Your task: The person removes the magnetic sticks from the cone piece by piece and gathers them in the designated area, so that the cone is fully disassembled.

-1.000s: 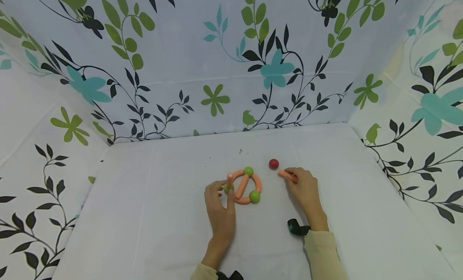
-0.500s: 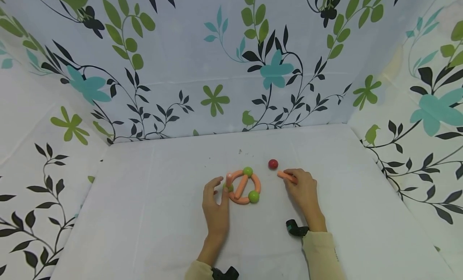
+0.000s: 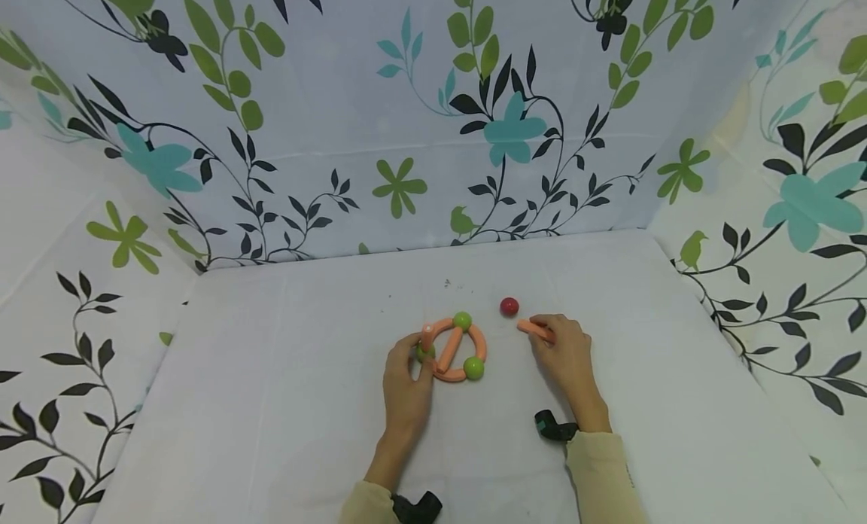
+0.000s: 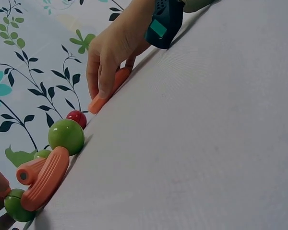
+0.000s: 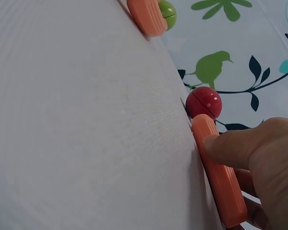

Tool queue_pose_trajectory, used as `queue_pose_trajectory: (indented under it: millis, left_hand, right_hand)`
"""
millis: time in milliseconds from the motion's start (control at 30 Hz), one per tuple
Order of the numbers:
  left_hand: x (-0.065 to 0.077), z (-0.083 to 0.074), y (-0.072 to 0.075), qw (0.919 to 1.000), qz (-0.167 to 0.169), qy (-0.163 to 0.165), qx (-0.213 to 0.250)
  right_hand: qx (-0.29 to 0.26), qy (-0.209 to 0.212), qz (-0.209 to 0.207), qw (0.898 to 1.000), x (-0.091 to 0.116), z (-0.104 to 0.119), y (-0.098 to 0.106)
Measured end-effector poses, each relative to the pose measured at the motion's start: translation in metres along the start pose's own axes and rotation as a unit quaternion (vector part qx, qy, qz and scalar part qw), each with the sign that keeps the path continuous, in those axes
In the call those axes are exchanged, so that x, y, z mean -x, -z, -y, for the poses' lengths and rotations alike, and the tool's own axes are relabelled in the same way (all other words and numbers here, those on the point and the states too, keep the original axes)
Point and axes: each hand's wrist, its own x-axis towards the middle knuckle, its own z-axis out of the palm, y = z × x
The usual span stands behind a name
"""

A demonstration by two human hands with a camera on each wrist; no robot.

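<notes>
In the head view, curved orange rods (image 3: 479, 342) and green balls form a ring on the table. One straight orange rod (image 3: 450, 349) slants across the ring, and another short rod (image 3: 427, 334) rises from its left green ball (image 4: 19, 205). My left hand (image 3: 408, 388) pinches that left ball between thumb and fingers; the left wrist view cuts off most of this hand. To the right, my right hand (image 3: 565, 354) pinches a loose straight orange rod (image 5: 221, 177) lying on the table. A red ball (image 3: 509, 306) sits just beyond that rod's far end.
A white cloth covers the table (image 3: 305, 403). Patterned cloth (image 3: 325, 132) with leaves and flowers stands behind it and at both sides. A dark wrist device (image 3: 555, 426) is strapped at the right wrist, another (image 3: 416, 507) at the left.
My left hand drew slightly back to the left of the ring half a second ago, and now its fingers are closer around the left green ball again. The right hand stays on its rod.
</notes>
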Motion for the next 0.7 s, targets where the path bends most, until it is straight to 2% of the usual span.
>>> queue_pose_trajectory:
  millis: [233, 433, 700]
  left_hand:
    - [-0.0018, 0.0053, 0.0007, 1.0000, 0.003, 0.002, -0.007]
    - [-0.0012, 0.0091, 0.0017, 0.9999, 0.005, 0.005, -0.012]
    - [-0.0010, 0.0089, 0.0017, 0.9999, 0.005, -0.006, -0.008]
  right_hand:
    - [0.011, -0.004, -0.012, 1.000, 0.0004, -0.0010, 0.0014]
    - [0.011, -0.007, -0.004, 1.000, 0.0019, -0.0024, 0.0012]
    - [0.018, -0.006, -0.015, 1.000, 0.0037, -0.0053, 0.0048]
